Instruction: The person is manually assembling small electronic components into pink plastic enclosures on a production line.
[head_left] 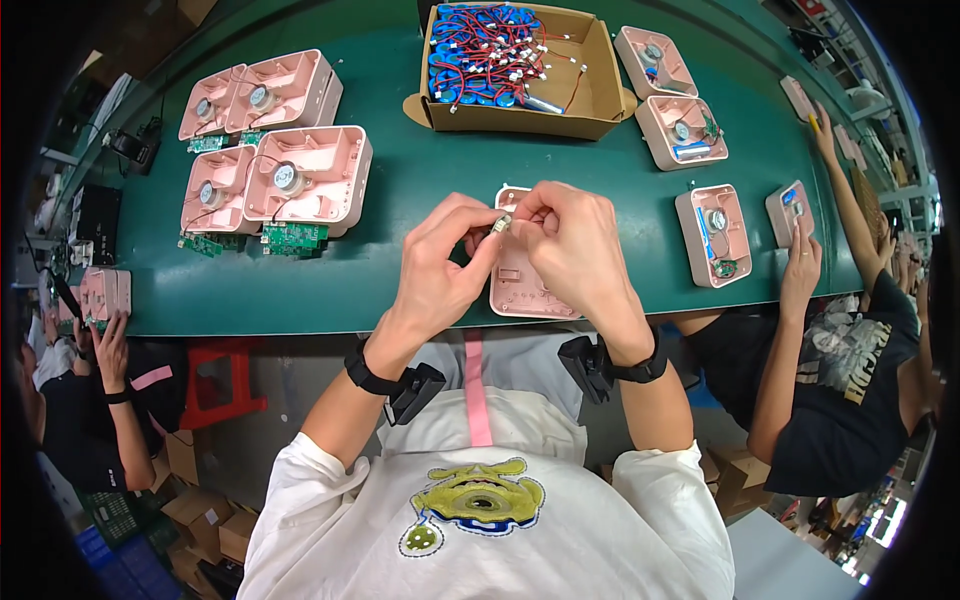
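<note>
My left hand [448,262] pinches a small pale piece [501,224] between thumb and fingertips; it looks like a connector or a board edge, but its kind is too small to tell. Against it, the curled fingers of my right hand [578,243] are closed, and what they grip, if anything, is hidden. Both hands are held over a pink plastic housing [530,297] lying at the table's near edge. Its molded posts and a small rectangular recess show below the fingers, while the hands cover much of its upper part.
A cardboard box [590,85] of blue batteries with red-and-black leads stands beyond my hands. Pink housings with speakers and green boards [295,237] are stacked at left. More housings [713,235] with batteries stand at right. Co-workers sit on both sides; one's hand [803,262] touches a housing.
</note>
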